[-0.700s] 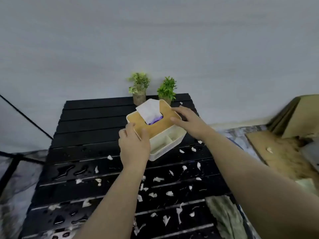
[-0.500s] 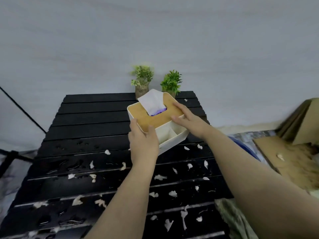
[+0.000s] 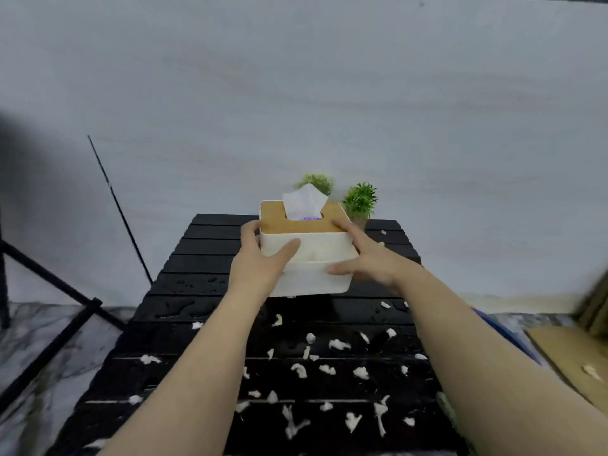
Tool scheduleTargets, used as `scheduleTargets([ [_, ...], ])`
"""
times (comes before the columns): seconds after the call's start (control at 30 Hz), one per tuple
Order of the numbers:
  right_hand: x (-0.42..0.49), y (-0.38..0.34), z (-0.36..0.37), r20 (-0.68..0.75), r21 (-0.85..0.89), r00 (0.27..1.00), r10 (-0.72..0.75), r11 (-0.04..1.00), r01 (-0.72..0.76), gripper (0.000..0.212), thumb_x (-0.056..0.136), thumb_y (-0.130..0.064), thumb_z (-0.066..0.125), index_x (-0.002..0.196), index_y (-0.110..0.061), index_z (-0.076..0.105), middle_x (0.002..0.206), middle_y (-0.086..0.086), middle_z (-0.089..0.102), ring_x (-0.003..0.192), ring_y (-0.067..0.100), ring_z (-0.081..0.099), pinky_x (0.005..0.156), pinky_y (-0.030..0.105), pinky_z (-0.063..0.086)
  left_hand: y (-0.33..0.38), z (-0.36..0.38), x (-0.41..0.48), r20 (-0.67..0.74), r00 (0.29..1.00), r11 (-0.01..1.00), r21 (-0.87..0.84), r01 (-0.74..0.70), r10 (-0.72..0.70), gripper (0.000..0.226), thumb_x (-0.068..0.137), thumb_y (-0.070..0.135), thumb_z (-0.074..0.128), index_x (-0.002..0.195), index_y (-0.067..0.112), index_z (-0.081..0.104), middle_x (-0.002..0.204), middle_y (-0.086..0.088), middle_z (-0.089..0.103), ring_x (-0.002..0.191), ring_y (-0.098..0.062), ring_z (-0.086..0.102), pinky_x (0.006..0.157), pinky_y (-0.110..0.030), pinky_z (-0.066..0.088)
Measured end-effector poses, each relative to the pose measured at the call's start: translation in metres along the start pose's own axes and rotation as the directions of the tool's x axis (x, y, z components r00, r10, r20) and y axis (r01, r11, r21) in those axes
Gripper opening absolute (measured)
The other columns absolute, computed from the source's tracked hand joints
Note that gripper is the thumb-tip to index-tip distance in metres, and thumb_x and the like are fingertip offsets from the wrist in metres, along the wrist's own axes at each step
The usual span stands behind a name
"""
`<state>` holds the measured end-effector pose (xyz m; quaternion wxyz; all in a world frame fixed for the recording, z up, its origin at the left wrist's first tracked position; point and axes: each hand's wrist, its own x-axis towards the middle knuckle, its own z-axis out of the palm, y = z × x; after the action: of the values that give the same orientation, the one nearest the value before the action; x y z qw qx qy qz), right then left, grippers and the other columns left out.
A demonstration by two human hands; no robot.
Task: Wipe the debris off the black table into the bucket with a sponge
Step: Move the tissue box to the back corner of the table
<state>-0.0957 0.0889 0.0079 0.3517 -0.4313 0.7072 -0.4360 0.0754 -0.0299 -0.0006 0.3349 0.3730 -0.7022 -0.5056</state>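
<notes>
- The left hand (image 3: 260, 261) grips the tissue box (image 3: 316, 248) at its left end, thumb across the front wall and fingers wrapped round the side.
- The right hand (image 3: 365, 263) clasps the right end, with the index finger along the wooden lid's edge and the thumb on the front.
- The box runs crosswise between them, long side left to right, over the far half of the black table (image 3: 204, 255). Whether it's clear of the slats is hard to call.
- The debris (image 3: 339, 344) is white scraps strewn over the near slats, all on the person's side of the box, between and beneath the forearms.
- Of the bucket (image 3: 513, 340), only a blue sliver shows off the table's right edge, behind the right forearm. I'd judge the right hand the nearer one.
- No sponge can be picked out.
- Two small plants (image 3: 360, 199) stand behind the box, one half hidden.
</notes>
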Motion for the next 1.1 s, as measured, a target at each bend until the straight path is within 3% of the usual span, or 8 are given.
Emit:
scheduleTargets([
  [0.13,0.037,-0.021,0.042,-0.025,-0.045,0.998,-0.060,0.997,0.059,0.088,0.070,0.001,0.062,0.132,-0.051,0.026,0.130,0.004,0.044,0.105,0.026,0.056,0.094,0.044,0.051,-0.016,-0.059,0.035,0.119,0.993,1.000,0.021,-0.008,0.005,0.092,0.048,0.056,0.078,0.125,0.048,0.029,0.127,0.011,0.050,0.107,-0.011,0.056,0.089,-0.039,0.051],
  [0.27,0.093,-0.033,0.082,-0.086,-0.087,0.983,-0.161,0.984,0.154,0.087,0.072,0.001,0.063,0.135,-0.046,0.026,0.138,-0.001,0.039,0.089,0.010,0.058,0.074,0.027,0.052,-0.043,-0.099,0.089,0.151,0.988,0.998,0.060,-0.024,0.015,0.106,0.048,0.038,0.083,0.135,0.043,0.023,0.128,0.007,0.047,0.114,-0.015,0.050,0.095,-0.036,0.045],
  [0.37,0.138,-0.024,0.105,-0.138,-0.116,0.970,-0.202,0.975,0.187,0.086,0.073,0.003,0.065,0.138,-0.039,0.027,0.143,0.000,0.036,0.112,0.019,0.051,0.094,0.029,0.046,-0.068,-0.111,0.126,0.107,0.994,0.993,0.118,-0.021,0.008,0.103,0.057,0.030,0.083,0.139,0.040,0.021,0.128,0.003,0.044,0.113,-0.018,0.048,0.094,-0.034,0.042],
  [0.53,0.188,-0.005,0.126,-0.205,-0.115,0.959,-0.198,0.978,0.177,0.080,0.075,0.002,0.062,0.137,-0.038,0.032,0.139,-0.001,0.042,0.101,0.014,0.046,0.087,0.024,0.042,-0.094,-0.119,0.171,0.131,0.991,0.993,0.114,-0.021,0.006,0.100,0.064,0.021,0.082,0.142,0.035,0.020,0.135,-0.001,0.040,0.120,-0.023,0.047,0.104,-0.043,0.039],
  [0.77,0.211,-0.002,0.146,-0.177,-0.206,0.958,-0.227,0.960,0.190,0.079,0.081,0.003,0.054,0.141,-0.037,0.023,0.150,-0.005,0.025,0.115,0.017,0.045,0.095,0.030,0.044,-0.112,-0.128,0.186,0.129,0.991,0.999,0.045,0.016,-0.022,0.086,0.074,0.013,0.074,0.140,0.034,0.024,0.138,-0.005,0.040,0.117,-0.023,0.048,0.091,-0.032,0.044],
  [0.9,0.207,-0.008,0.136,-0.159,-0.210,0.969,-0.188,0.966,0.153,0.080,0.080,0.003,0.048,0.143,-0.036,0.016,0.151,-0.001,0.026,0.130,0.021,0.038,0.098,0.033,0.044,-0.102,-0.128,0.184,0.155,0.988,0.990,0.136,-0.031,0.010,0.086,0.079,0.009,0.069,0.143,0.034,0.018,0.151,0.003,0.022,0.132,-0.014,0.030,0.104,-0.029,0.029],
  [1.0,0.190,0.000,0.110,-0.282,-0.151,0.943,-0.176,0.979,0.137,0.066,0.083,-0.011,0.054,0.138,-0.036,0.027,0.144,-0.002,0.037,0.123,0.019,0.045,0.087,0.029,0.043,-0.084,-0.114,0.179,0.079,0.978,0.873,0.442,-0.207,0.192,0.077,0.078,0.006,0.061,0.140,0.034,0.025,0.156,0.004,0.010,0.143,-0.016,0.007,0.114,-0.040,0.013],
  [1.1,0.165,0.023,0.071,-0.439,-0.102,0.890,-0.124,0.991,0.087,0.042,0.088,-0.024,0.055,0.128,-0.031,0.044,0.128,-0.004,0.053,0.100,0.012,0.053,0.078,0.025,0.039,-0.061,-0.071,0.169,0.014,0.868,0.694,0.594,-0.407,0.496,0.057,0.072,0.012,0.057,0.127,0.025,0.044,0.145,-0.001,0.037,0.136,-0.025,0.026,0.106,-0.039,0.024],
])
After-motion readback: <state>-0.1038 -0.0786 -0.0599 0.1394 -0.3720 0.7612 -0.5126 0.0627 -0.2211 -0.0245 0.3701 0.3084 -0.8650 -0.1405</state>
